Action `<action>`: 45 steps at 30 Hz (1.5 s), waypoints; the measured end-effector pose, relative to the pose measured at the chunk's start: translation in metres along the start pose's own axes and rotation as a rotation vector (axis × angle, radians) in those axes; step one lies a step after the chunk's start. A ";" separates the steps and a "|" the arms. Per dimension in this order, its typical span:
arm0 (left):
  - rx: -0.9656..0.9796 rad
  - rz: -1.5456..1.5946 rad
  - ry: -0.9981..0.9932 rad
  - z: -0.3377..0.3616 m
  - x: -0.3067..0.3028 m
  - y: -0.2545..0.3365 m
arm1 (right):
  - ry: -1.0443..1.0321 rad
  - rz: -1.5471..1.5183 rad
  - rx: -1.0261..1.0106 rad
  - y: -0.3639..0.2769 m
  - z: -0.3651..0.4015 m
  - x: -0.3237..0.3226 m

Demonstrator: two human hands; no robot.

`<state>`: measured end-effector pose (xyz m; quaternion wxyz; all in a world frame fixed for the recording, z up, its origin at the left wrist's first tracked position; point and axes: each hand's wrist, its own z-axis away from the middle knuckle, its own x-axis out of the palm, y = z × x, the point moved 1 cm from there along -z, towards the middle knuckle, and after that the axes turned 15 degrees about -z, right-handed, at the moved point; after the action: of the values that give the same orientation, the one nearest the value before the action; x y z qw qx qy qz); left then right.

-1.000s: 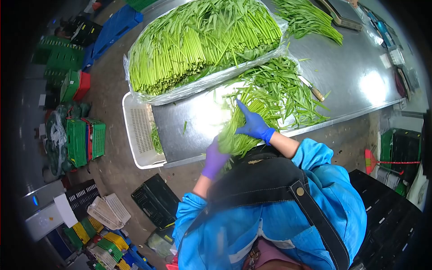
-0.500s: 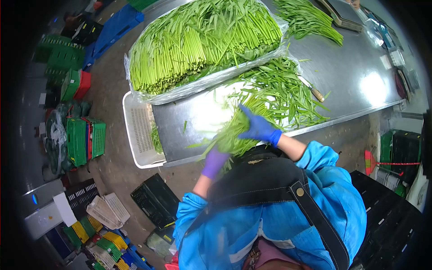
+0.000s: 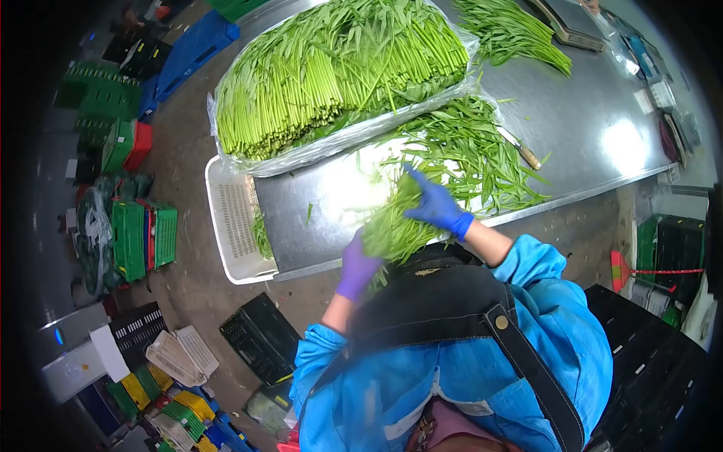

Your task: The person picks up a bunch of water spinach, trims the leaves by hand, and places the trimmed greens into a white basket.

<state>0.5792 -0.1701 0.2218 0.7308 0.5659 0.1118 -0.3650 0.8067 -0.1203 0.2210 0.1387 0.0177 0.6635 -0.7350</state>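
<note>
A bunch of leafy greens [image 3: 393, 226], long-stemmed and narrow-leaved like water spinach, lies between my hands at the table's near edge, slightly blurred. My right hand [image 3: 437, 205], in a blue glove, grips its right side. In a purple glove, my left hand [image 3: 357, 265] closes on its lower left end; the leaves partly cover those fingers. Loose greens [image 3: 482, 162] spread over the table beyond my right hand. Behind them, a large stack of greens [image 3: 339, 75] sits in a plastic-lined container, stems facing me.
A knife [image 3: 520, 148] with a wooden handle lies by the loose greens. Another bunch [image 3: 512, 38] rests at the back of the steel table [image 3: 572, 113], near a scale [image 3: 568, 26]. At the table's left end stands a white basket [image 3: 233, 218]. Crates [image 3: 143, 237] stand on the floor.
My left hand has risen slightly against the bunch and looks less blurred. My right hand stays on the bunch with its fingers shifted a little. The surrounding things look the same.
</note>
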 end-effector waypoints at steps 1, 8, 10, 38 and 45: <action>0.003 -0.002 -0.002 -0.001 0.001 -0.002 | -0.046 0.012 0.034 -0.018 0.003 0.012; 0.014 0.063 0.013 0.006 0.002 -0.008 | 0.443 0.461 0.072 0.093 -0.032 -0.061; 0.018 0.000 0.011 0.005 0.001 -0.009 | 0.426 0.500 0.133 0.094 -0.029 -0.076; 0.059 -0.050 0.063 0.009 -0.002 0.012 | 0.468 0.366 -0.021 0.123 -0.019 -0.065; 0.038 -0.048 0.048 0.007 -0.003 -0.003 | -0.033 0.259 0.417 0.061 0.006 -0.069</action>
<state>0.5734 -0.1758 0.2239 0.7079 0.5854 0.1360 -0.3710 0.8877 -0.1182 0.1775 0.2360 0.1189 0.4873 -0.8323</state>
